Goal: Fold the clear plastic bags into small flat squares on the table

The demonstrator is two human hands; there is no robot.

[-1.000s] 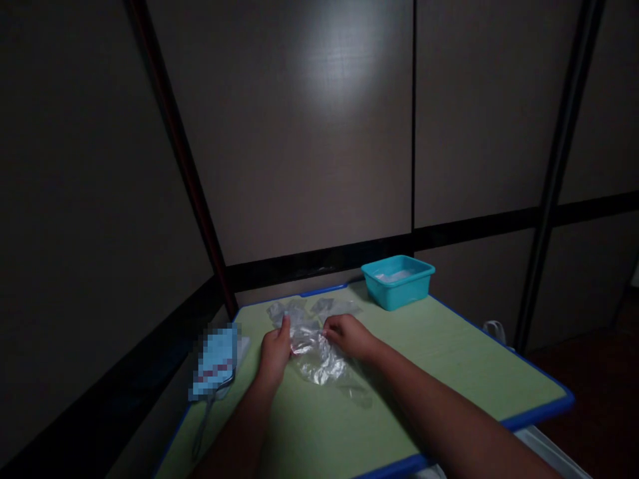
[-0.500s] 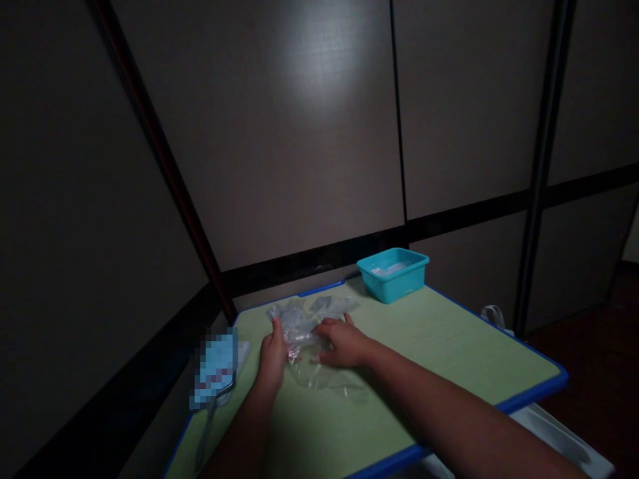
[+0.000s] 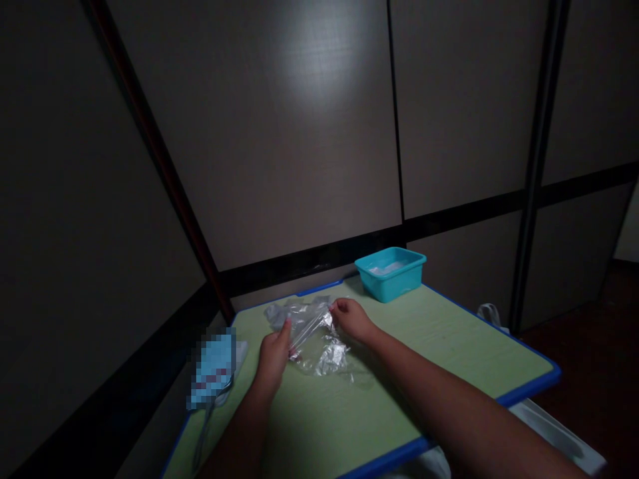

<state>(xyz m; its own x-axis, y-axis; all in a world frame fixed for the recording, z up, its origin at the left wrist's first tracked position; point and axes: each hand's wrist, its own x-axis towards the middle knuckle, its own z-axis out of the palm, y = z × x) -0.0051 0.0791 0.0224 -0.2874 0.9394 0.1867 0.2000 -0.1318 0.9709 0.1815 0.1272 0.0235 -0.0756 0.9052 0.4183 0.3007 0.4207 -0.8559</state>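
Observation:
A crumpled clear plastic bag lies over the pale green tabletop, stretched between my hands. My left hand grips its left side, thumb on top and fingers partly under the film. The fingers of my right hand are pinched on the bag's upper right edge. A taut fold of film runs between the two hands, while the looser part spreads toward me and shines.
A turquoise plastic basket with something clear inside stands at the table's back corner. A blurred-out light blue item with a strap lies at the left edge. Dark panelled doors rise behind the table.
My right hand has gone from spread fingers over the bag to a pinch on its upper edge. The film between the hands is now pulled tighter, and my left hand has shifted slightly right.

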